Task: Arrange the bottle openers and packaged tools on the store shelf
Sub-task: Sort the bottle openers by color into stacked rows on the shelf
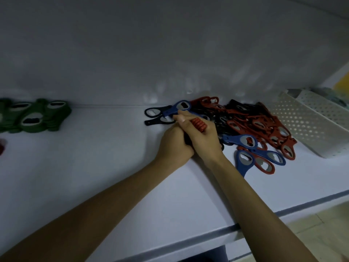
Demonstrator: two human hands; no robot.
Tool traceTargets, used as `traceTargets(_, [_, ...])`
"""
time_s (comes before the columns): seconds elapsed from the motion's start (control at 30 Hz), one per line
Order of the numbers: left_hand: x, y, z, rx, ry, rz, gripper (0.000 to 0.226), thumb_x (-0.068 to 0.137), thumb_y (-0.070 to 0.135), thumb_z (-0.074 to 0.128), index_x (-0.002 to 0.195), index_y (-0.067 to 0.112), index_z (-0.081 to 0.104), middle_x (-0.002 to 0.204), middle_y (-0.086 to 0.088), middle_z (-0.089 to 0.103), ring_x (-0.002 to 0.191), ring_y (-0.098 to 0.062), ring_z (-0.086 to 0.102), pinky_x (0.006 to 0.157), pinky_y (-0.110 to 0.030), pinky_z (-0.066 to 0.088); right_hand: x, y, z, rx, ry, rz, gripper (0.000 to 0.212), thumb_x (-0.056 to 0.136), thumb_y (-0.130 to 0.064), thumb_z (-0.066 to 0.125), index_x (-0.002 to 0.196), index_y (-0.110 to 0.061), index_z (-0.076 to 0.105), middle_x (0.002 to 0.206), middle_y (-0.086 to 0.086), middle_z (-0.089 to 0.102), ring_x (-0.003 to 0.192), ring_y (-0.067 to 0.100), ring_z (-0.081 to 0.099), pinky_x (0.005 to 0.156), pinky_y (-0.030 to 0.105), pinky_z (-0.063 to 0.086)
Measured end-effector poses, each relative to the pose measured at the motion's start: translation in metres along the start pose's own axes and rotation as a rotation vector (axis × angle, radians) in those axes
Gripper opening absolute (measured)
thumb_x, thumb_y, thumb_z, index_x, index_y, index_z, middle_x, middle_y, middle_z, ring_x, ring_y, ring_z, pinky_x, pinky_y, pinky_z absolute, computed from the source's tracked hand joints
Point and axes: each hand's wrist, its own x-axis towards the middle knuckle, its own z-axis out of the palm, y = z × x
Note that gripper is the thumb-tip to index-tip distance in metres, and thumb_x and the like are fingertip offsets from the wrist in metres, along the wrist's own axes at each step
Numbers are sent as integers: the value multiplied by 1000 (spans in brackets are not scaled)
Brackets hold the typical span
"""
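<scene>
Both hands were gathered at the middle of the white shelf (94, 167), at the left edge of a mixed heap of openers (264, 127) in red, black and blue.

The right hand (203, 140) was curled round a stack of red openers (198, 126), seen edge-on between thumb and fingers, with the thumb tip reaching towards the handle of a blue opener (180, 107). The red ones were probably held squared together so that one colour could be set down as a single neat pile.

The left hand (172, 148) was tucked under and against the right, its fingers curled. A dark shape was glimpsed between the two hands, but whether anything was gripped could not be told, as the right hand covered it. It seemed to be placed there to steady or even up the bundle.

Two black openers (155, 115) were lying flat just beyond the fingertips, apart from the heap.

Well away to the left, green openers (37, 118) were already laid in overlapping stacks against the back wall, which suggested sorting by colour. The heap was judged to be mostly unsorted.

A white perforated basket (311, 129) was standing just right of the heap. No packaged tools could be made out.
</scene>
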Motion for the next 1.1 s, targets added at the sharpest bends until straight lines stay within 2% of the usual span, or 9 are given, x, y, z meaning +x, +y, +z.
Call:
traceTargets(0.1, [-8,8,-9,-82,55,-90,37,84,6,64,120,9,57,106,-3,67,96,-14,62,80,-18,50,2,-18,5,158,58,66,16,90,-14,64,89,0,71,96,13,73,90,14,69,85,25,53])
traceTargets(0.3, [-37,15,-66,49,209,-35,22,85,18,67,107,15,65,88,5,69,79,-9,64,71,-14,47,-3,-51,42,555,-88,255,16,92,-19,60,88,-4,62,99,15,71,97,22,69,92,33,54])
traceTargets(0.37, [-49,10,-99,5,197,-146,7,85,22,68,91,20,64,78,10,66,73,-6,63,70,-12,46,-10,-53,64,525,-210,269,12,91,-15,60,96,-5,64,101,16,69,101,25,67,94,35,53])
traceTargets(0.47, [-73,1,-149,-223,193,-325,6,86,16,67,82,14,64,80,-6,69,80,-24,69,75,-33,56,-23,-53,94,353,-396,182,9,89,-12,61,94,-14,68,99,13,70,97,25,67,91,38,52])
traceTargets(0.67, [-125,-4,-220,-334,209,-513,21,87,9,63,106,1,58,97,-15,67,74,-18,72,61,-20,55,-38,-55,151,231,-703,191,32,74,-34,69,96,-12,73,99,10,73,99,27,67,96,43,50])
traceTargets(0.77, [-142,-8,-245,-325,276,-573,39,86,9,66,119,-4,50,107,-23,65,77,-23,72,60,-23,56,-44,-62,179,216,-769,281,25,83,-26,68,98,-7,73,101,14,72,95,27,66,97,41,51])
traceTargets(0.87, [-149,-4,-262,-175,240,-616,32,87,17,65,114,2,57,101,-14,69,76,-17,72,60,-23,58,-49,-68,201,217,-746,361,16,85,-17,68,95,-5,72,90,11,72,84,21,64,83,31,55])
traceTargets(0.97, [-155,1,-280,522,224,-509,27,89,40,59,100,15,61,87,2,66,78,-14,64,64,-25,52,-47,-72,215,264,-696,500,20,82,-18,72,97,-5,70,85,7,72,76,16,65,66,24,57])
traceTargets(1.1, [-160,-15,-311,979,243,-188,60,81,58,60,126,18,52,120,-2,58,112,-23,51,89,-37,45,-40,-73,234,169,-610,571,20,79,-12,75,96,-4,67,78,7,71,60,12,66,49,20,52])
